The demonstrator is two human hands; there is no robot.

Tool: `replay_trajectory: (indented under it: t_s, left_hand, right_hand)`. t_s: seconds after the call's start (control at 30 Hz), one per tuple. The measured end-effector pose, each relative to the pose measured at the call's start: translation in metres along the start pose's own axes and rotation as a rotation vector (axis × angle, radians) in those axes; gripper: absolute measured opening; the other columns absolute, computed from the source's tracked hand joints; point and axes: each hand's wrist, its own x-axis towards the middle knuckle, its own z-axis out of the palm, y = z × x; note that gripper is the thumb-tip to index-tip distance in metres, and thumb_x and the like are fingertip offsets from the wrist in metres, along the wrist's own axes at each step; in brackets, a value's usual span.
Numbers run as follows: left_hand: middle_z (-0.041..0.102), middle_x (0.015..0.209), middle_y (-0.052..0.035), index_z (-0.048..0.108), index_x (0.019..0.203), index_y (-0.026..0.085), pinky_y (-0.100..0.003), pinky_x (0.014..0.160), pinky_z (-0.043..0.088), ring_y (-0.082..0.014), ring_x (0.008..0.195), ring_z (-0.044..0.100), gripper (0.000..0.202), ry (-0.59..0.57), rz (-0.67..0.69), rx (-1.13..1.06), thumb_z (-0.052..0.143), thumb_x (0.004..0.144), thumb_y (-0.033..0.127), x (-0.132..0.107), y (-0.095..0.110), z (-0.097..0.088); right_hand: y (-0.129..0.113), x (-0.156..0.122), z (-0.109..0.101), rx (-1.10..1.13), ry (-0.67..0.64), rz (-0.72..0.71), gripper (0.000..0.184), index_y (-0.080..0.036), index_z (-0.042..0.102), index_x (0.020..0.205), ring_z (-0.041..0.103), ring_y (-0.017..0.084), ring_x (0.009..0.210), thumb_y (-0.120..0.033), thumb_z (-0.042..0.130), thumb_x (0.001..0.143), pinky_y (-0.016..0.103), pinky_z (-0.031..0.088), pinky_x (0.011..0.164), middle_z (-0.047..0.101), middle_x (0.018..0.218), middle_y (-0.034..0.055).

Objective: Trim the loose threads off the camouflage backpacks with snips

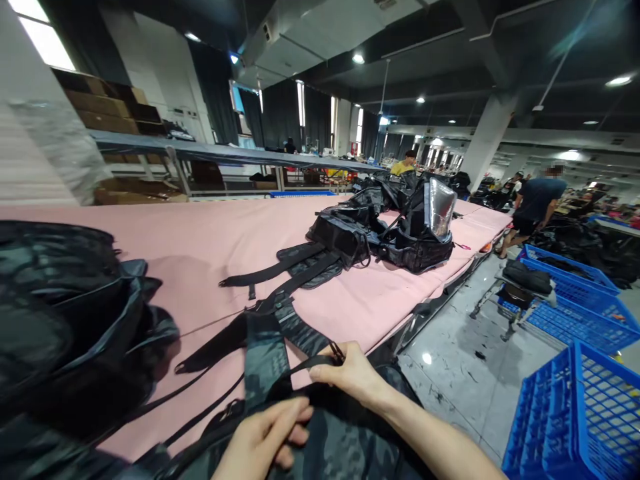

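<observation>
A dark camouflage backpack (345, 440) lies at the table's near edge, right in front of me, its shoulder straps (265, 357) stretching away over the pink surface. My right hand (350, 377) pinches a black webbing strap (305, 364) at the top of this bag. A small dark piece, perhaps a buckle, pokes out by its fingers. Just left of it, my left hand (273, 433) is over the bag with fingers curled and thumb pressed in. Whatever those fingers hold, if anything, is hidden.
More dark backpacks sit at the left (65, 320) and farther along the pink table (200, 247); one farther bag shows a silver lining (443, 207). Blue plastic crates (555, 413) stand on the floor to the right. A person (540, 200) stands beyond them.
</observation>
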Motion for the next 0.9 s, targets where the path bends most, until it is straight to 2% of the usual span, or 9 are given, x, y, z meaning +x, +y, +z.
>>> replay_trajectory:
  t_s: [0.03,0.1,0.23,0.37,0.47,0.53,0.6,0.73,0.9]
  left_hand:
    - [0.069,0.087,-0.0114,0.068,0.080,0.013,-0.032,0.067,0.056,-0.0255,0.078,0.066,0.026,-0.035,-0.089,-0.195,0.067,0.070,0.036,-0.001,0.006,0.007]
    - [0.068,0.087,-0.0141,0.065,0.082,0.008,-0.032,0.076,0.055,-0.0237,0.083,0.066,0.016,0.020,-0.173,-0.512,0.064,0.073,0.021,0.000,0.015,0.019]
    - [0.068,0.087,-0.0122,0.063,0.086,0.008,-0.034,0.078,0.054,-0.0220,0.082,0.066,0.012,0.145,-0.234,-0.729,0.058,0.075,0.007,-0.002,0.013,0.029]
    - [0.068,0.080,-0.0081,0.062,0.091,0.010,-0.027,0.071,0.051,-0.0169,0.071,0.065,0.022,0.131,-0.105,-0.626,0.065,0.072,0.019,-0.017,-0.006,0.031]
    - [0.067,0.070,-0.0058,0.063,0.094,0.008,-0.024,0.063,0.047,-0.0127,0.058,0.059,0.032,0.144,-0.002,-0.414,0.067,0.068,0.026,-0.024,-0.015,0.029]
    - [0.066,0.067,-0.0045,0.063,0.096,0.008,-0.025,0.063,0.045,-0.0121,0.055,0.057,0.035,0.144,0.026,-0.330,0.066,0.067,0.028,-0.025,-0.017,0.027]
    - [0.066,0.067,-0.0040,0.064,0.098,0.009,-0.026,0.063,0.045,-0.0124,0.056,0.056,0.036,0.142,0.045,-0.304,0.064,0.068,0.028,-0.025,-0.017,0.025]
    - [0.065,0.068,-0.0038,0.067,0.089,0.011,-0.025,0.062,0.043,-0.0123,0.057,0.055,0.027,0.118,0.083,-0.280,0.062,0.069,0.028,-0.023,-0.017,0.023]
    - [0.064,0.065,-0.0043,0.067,0.069,0.011,-0.025,0.064,0.043,-0.0131,0.059,0.054,0.018,0.079,0.095,-0.274,0.062,0.069,0.029,-0.022,-0.018,0.022]
  right_hand:
    - [0.001,-0.004,0.002,-0.016,-0.027,-0.019,0.025,-0.013,0.064,0.074,0.041,0.007,0.052,-0.037,0.068,0.066,0.018,0.032,0.050,0.052,0.058,-0.0045]
    - [0.004,-0.014,0.005,-0.102,-0.092,-0.068,0.021,-0.014,0.065,0.073,0.042,0.008,0.054,-0.034,0.066,0.069,0.019,0.032,0.051,0.052,0.058,-0.0046]
    - [0.016,-0.036,0.008,-0.290,-0.123,-0.123,0.016,-0.016,0.065,0.073,0.044,0.008,0.055,-0.030,0.060,0.075,0.019,0.034,0.054,0.053,0.059,-0.0051]
    - [0.021,-0.046,-0.002,-0.420,-0.237,-0.192,0.015,-0.018,0.067,0.078,0.054,0.011,0.062,-0.033,0.062,0.076,0.021,0.039,0.060,0.062,0.070,-0.0025]
    - [0.017,-0.041,-0.015,-0.573,-0.125,-0.237,0.027,-0.021,0.063,0.097,0.059,0.015,0.075,-0.037,0.062,0.077,0.025,0.043,0.068,0.065,0.085,0.0018]
    - [0.014,-0.035,-0.021,-0.711,-0.052,-0.247,0.041,-0.022,0.053,0.115,0.060,0.019,0.085,-0.040,0.059,0.078,0.029,0.043,0.074,0.064,0.097,0.0045]
    - [0.011,-0.030,-0.021,-0.789,-0.069,-0.262,0.043,-0.022,0.045,0.121,0.059,0.020,0.093,-0.038,0.054,0.082,0.032,0.043,0.078,0.062,0.105,0.0054]
    - [0.008,-0.023,-0.008,-0.808,-0.162,-0.391,0.020,-0.020,0.053,0.103,0.058,0.016,0.082,-0.031,0.047,0.087,0.027,0.041,0.072,0.063,0.090,0.0027]
    - [0.006,-0.011,0.009,-0.838,-0.234,-0.624,0.016,-0.018,0.060,0.092,0.054,0.016,0.077,-0.030,0.054,0.085,0.030,0.035,0.071,0.065,0.082,0.0044]
